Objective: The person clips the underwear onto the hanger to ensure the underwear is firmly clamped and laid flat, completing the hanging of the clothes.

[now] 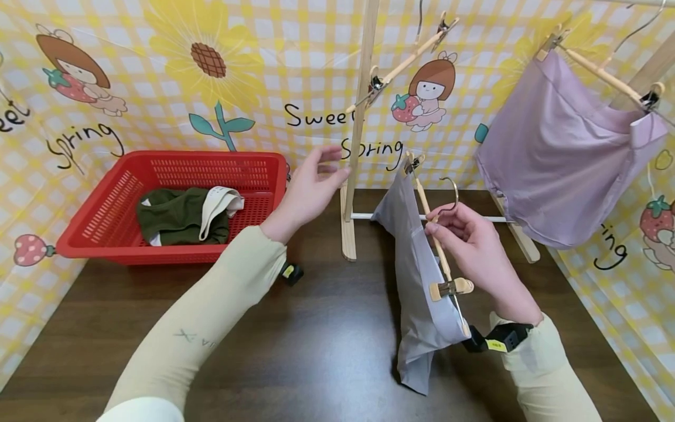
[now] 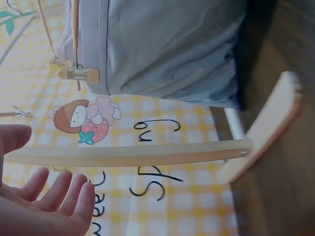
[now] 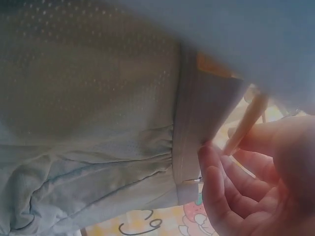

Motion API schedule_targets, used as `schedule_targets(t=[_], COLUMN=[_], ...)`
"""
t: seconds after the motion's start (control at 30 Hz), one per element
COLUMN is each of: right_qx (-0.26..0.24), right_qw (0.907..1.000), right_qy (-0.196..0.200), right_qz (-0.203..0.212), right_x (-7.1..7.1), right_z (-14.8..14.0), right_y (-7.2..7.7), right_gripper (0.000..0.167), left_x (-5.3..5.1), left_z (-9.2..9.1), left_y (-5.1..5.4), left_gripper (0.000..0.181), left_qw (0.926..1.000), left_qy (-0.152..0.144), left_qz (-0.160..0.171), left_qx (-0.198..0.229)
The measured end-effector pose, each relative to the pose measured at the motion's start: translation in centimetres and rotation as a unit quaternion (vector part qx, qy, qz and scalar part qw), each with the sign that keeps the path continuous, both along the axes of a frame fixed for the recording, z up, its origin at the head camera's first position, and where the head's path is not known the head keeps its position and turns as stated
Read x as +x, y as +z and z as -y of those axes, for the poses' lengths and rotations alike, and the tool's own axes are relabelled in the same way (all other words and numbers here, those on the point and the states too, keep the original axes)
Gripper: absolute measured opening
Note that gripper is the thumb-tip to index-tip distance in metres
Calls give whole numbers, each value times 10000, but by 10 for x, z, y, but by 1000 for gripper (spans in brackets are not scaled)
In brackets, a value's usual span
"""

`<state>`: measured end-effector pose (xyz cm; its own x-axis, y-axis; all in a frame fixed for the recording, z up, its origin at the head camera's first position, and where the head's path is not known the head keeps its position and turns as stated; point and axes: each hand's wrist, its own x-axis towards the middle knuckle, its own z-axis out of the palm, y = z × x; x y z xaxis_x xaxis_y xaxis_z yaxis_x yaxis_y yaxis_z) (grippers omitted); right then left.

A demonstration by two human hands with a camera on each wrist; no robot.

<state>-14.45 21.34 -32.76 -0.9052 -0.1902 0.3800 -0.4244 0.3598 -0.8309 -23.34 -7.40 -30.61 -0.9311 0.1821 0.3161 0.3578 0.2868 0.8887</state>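
Note:
My right hand (image 1: 471, 249) pinches the wooden bar of a clip hanger (image 1: 439, 252) near its metal hook. From that hanger a grey garment (image 1: 413, 258) with a wide waistband hangs by two clips, its lower end close to the tabletop. The right wrist view shows fingers curled around the bar, next to the garment's waistband (image 3: 189, 123). My left hand (image 1: 311, 190) is beside the upright post (image 1: 360, 117) of a wooden rack, fingers loosely extended and holding nothing. In the left wrist view, the post (image 2: 147, 153) passes near the fingers.
A lilac garment (image 1: 559, 146) hangs from a clip hanger at the rack's right. A bare clip hanger (image 1: 411, 58) hangs near the left post. A red basket (image 1: 121, 252) on the brown table (image 1: 253, 363) holds a dark green garment (image 1: 174, 214) with a white band.

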Motion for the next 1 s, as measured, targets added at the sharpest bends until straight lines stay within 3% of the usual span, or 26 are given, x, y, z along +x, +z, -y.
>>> schedule_targets(t=[0.23,0.5,0.67,0.87,1.0], right_qx=[-560,-1375,-1877,-2758,-3148], right_qw=[9983,9884,9784,9534,9409], right_qy=[149,538,635,748,756], right_qz=[-98,369,582,972,994], right_x=[-8,-8,-8,-11,-15], right_z=[-2,-6,-11,-22,-34], right_y=[3,6,12,23,33], right_gripper=[9,17,23,33,43], left_x=[-32,-54,-58,-60,-60], left_z=[-22,-32,-30,-30,-29], left_y=[14,9,5,4,4], left_gripper=[67,45,43,43,42], left_qw=[9989,9997,9997,9997,9997], left_qy=[-64,170,149,144,150], left_qz=[-253,-159,-152,-203,-171], left_qx=[-399,-114,-86,-69,-101])
